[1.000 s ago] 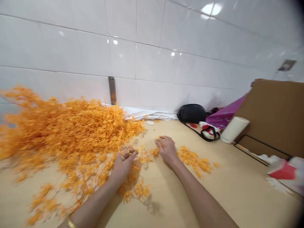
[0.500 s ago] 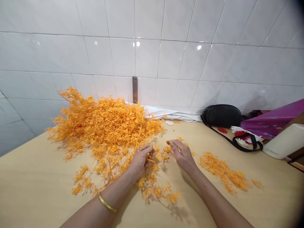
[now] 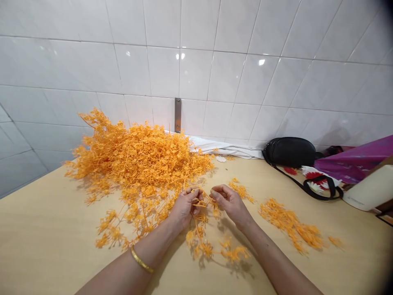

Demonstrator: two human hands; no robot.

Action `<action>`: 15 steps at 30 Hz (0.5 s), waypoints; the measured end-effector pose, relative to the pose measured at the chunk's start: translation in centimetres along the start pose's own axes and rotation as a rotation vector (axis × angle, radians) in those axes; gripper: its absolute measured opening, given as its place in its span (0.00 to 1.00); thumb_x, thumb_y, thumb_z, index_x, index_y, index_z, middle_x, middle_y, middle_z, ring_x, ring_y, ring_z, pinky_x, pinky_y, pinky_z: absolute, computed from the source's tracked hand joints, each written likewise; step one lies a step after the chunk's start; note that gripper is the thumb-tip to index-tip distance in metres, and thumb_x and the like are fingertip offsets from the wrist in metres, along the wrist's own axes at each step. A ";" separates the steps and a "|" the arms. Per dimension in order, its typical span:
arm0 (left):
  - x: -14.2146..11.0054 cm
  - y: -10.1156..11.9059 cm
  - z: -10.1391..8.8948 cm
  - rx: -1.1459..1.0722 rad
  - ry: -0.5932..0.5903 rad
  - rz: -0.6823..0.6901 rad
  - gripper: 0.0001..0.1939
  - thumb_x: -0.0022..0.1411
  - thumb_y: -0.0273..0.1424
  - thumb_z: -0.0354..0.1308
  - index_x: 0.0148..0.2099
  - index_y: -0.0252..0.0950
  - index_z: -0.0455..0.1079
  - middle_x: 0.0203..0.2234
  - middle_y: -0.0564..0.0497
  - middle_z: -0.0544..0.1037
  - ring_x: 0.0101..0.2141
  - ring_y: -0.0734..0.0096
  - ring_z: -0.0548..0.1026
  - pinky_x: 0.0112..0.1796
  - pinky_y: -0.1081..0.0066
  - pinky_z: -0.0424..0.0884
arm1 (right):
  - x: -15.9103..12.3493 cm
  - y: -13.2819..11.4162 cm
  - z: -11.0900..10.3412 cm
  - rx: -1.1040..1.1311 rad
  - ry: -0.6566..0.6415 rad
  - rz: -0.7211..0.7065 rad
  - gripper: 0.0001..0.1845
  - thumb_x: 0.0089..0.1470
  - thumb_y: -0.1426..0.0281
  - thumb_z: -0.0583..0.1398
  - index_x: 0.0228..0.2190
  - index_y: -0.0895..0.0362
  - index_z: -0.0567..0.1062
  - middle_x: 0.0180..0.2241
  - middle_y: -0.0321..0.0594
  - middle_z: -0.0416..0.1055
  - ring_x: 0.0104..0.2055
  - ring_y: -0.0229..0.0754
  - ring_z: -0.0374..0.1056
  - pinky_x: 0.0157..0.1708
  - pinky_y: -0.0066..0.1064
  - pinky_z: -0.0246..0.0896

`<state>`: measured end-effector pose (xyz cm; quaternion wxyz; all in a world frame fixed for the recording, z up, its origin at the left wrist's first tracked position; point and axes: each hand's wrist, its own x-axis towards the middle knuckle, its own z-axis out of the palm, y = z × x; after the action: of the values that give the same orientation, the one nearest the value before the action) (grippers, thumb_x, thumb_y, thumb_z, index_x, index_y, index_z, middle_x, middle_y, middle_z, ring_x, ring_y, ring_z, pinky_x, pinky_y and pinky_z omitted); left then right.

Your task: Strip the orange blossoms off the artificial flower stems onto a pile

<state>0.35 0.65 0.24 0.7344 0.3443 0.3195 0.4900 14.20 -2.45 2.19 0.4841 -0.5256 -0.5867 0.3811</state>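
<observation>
My left hand (image 3: 184,207) is closed around the stem of an orange artificial flower sprig (image 3: 204,248), whose blossoms hang down over the table between my forearms. Facing it, my right hand (image 3: 229,203) has thumb and fingertips pinched on a small branch of the same sprig; its fingertips partly hide the stem. Behind and to the left of my left hand rises a large heap of similar orange sprigs (image 3: 144,157). Beyond my right hand lies a small cluster of orange pieces (image 3: 241,190). A longer pile of loose orange pieces (image 3: 291,225) lies right of my right forearm.
On the right are a black bag (image 3: 290,151) with a strap, red and white flower heads (image 3: 316,187), a purple cloth (image 3: 357,159) and a cream-coloured container (image 3: 365,190). A white cloth (image 3: 227,148) runs along the tiled wall (image 3: 196,73) behind the wooden table (image 3: 46,237).
My right hand has come left and slightly down, from above the small cluster to the sprig by my left hand. The sprig's hanging end has shifted right. The view has turned slightly.
</observation>
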 end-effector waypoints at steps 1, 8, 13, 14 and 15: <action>0.0 0.0 0.0 -0.010 0.000 0.003 0.05 0.48 0.28 0.56 0.28 0.31 0.63 0.17 0.56 0.65 0.12 0.86 0.58 0.12 0.81 0.50 | 0.0 0.1 0.1 -0.010 -0.020 0.028 0.17 0.41 0.59 0.59 0.29 0.59 0.67 0.24 0.36 0.67 0.26 0.36 0.62 0.24 0.27 0.55; -0.3 0.4 0.4 -0.056 0.055 -0.058 0.11 0.44 0.25 0.58 0.33 0.34 0.62 0.21 0.55 0.69 0.15 0.81 0.66 0.15 0.80 0.57 | -0.1 0.4 -0.2 0.093 -0.092 0.033 0.12 0.45 0.63 0.57 0.20 0.58 0.65 0.16 0.34 0.64 0.20 0.33 0.59 0.23 0.27 0.54; -0.7 0.3 0.4 0.002 0.038 -0.061 0.14 0.43 0.26 0.60 0.35 0.33 0.63 0.25 0.52 0.71 0.18 0.80 0.67 0.14 0.81 0.56 | 0.2 0.1 -1.1 0.227 0.009 0.070 0.14 0.44 0.60 0.57 0.20 0.58 0.64 0.10 0.27 0.56 0.14 0.29 0.49 0.17 0.24 0.46; -0.7 0.3 0.4 0.000 0.021 -0.055 0.14 0.43 0.28 0.60 0.35 0.33 0.63 0.25 0.52 0.71 0.18 0.81 0.67 0.15 0.81 0.56 | 0.3 0.1 -1.2 0.230 0.018 0.066 0.14 0.44 0.60 0.57 0.20 0.58 0.65 0.10 0.26 0.53 0.13 0.29 0.47 0.17 0.24 0.44; -0.7 0.4 0.3 -0.013 0.002 -0.049 0.14 0.44 0.30 0.60 0.36 0.33 0.64 0.25 0.52 0.71 0.18 0.82 0.67 0.15 0.81 0.56 | 0.4 0.1 -1.3 0.227 0.017 0.063 0.14 0.44 0.59 0.58 0.20 0.58 0.65 0.10 0.25 0.51 0.13 0.29 0.45 0.16 0.24 0.42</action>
<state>0.20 0.07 0.79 0.7482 0.3312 0.3254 0.4741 15.50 -2.15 2.52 0.5333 -0.4888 -0.5189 0.4554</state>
